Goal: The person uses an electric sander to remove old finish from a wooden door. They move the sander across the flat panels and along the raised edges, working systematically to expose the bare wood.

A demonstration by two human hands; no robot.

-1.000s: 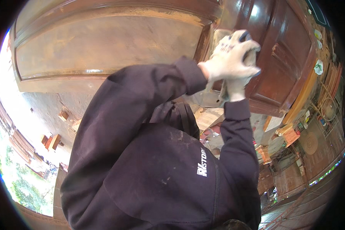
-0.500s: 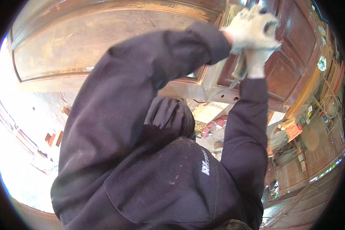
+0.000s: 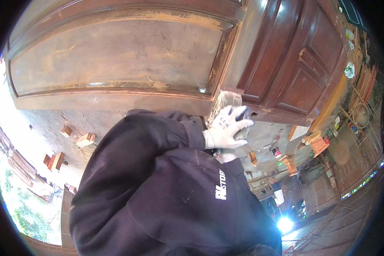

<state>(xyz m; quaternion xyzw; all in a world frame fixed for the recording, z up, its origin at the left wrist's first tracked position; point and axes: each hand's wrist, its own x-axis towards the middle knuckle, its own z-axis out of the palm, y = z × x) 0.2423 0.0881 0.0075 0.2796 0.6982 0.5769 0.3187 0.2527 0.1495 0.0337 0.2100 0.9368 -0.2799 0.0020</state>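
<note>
My left hand (image 3: pixel 227 129), in a whitish work glove, lies over a grey power sander (image 3: pixel 230 99). Its fingers are spread and bent over the tool's body. Behind it, close to my chest, only the pale cuff of my right hand (image 3: pixel 228 156) shows; its fingers are hidden behind the left hand and the tool. The sander's front end rests at the near edge of a large brown wooden door (image 3: pixel 115 55), at the pale strip between panels. The wide left panel is dull and patchy, while the right panels are glossy dark red-brown.
Under the door, small wood blocks (image 3: pixel 86 139) lie on the grey floor (image 3: pixel 102 117). On the right are an orange-brown wooden piece (image 3: pixel 318 144), coiled cord (image 3: pixel 361 114) and planks (image 3: pixel 370 87). A bright light (image 3: pixel 285 225) glares at the lower right.
Both hands and the sander have come back toward my chest, from far up over the door to its near edge. My left elbow is bent more, and my right forearm is now mostly hidden.
</note>
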